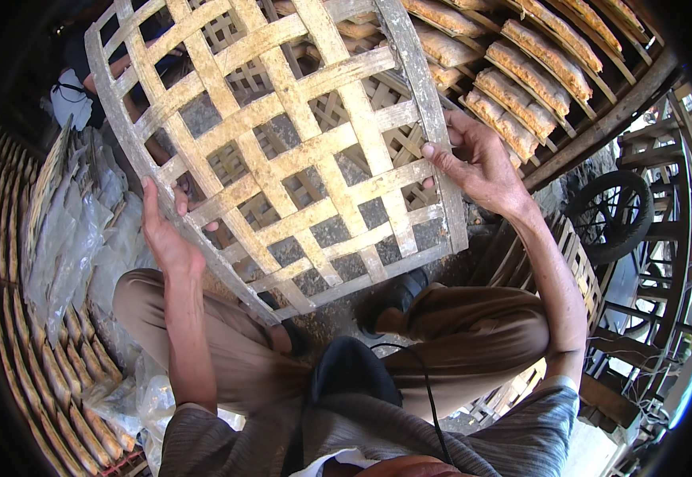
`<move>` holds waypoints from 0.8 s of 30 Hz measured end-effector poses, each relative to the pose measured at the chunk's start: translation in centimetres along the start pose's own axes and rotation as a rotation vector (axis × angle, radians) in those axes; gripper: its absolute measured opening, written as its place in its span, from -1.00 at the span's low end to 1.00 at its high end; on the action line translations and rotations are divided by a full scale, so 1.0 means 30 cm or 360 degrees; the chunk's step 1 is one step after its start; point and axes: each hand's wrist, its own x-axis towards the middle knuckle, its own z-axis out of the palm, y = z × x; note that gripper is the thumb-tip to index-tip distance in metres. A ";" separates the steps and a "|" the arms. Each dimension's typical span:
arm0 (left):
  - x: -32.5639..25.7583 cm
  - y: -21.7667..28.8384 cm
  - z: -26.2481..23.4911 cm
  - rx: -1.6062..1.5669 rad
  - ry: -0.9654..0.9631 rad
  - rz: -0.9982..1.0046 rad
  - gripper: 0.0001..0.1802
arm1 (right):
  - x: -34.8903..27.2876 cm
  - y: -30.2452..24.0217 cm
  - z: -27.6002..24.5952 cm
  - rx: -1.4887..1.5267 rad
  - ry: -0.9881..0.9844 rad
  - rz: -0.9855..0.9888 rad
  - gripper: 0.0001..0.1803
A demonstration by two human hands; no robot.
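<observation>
An open-weave bamboo tray (314, 147) with flat crossed strips and a greyish wooden border is held up in front of me, tilted. My left hand (169, 230) grips its lower left border, the thumb on the near side and some fingertips showing through the gaps. On the right border, my right hand (481, 163) is closed with the thumb over the edge; part of its fingers is behind the frame. Nothing lies on the tray. Through its holes, more woven lattice shows below.
Slatted racks at upper right carry rows of pale brown slabs (525, 79). More slabs (63, 374) line the left side, beside crumpled clear plastic sheets (83, 230). A black wheel (612, 215) stands at right. Another person's arm (115, 70) shows at upper left. My bent knees are below the tray.
</observation>
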 end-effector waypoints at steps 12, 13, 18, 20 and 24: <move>-0.031 -0.008 0.000 0.0023 0.0067 -0.0011 -0.53 | -0.070 0.063 0.014 -0.1566 0.0239 -0.0780 -0.50; -0.036 -0.008 0.000 0.0017 0.0073 -0.0018 -0.53 | -0.073 0.070 0.020 -0.1667 0.0305 -0.0833 -0.54; -0.041 -0.012 -0.005 0.0015 0.0112 0.0012 -0.55 | -0.071 0.095 0.024 -0.1616 0.0474 -0.1067 -0.72; -0.047 -0.012 0.006 0.0038 0.0143 0.0029 -0.55 | -0.071 0.101 0.017 -0.1585 0.0461 -0.1090 -0.78; -0.045 -0.017 0.008 0.0062 0.0166 0.0039 -0.56 | -0.083 0.086 -0.006 -0.1484 0.0344 -0.1053 -0.86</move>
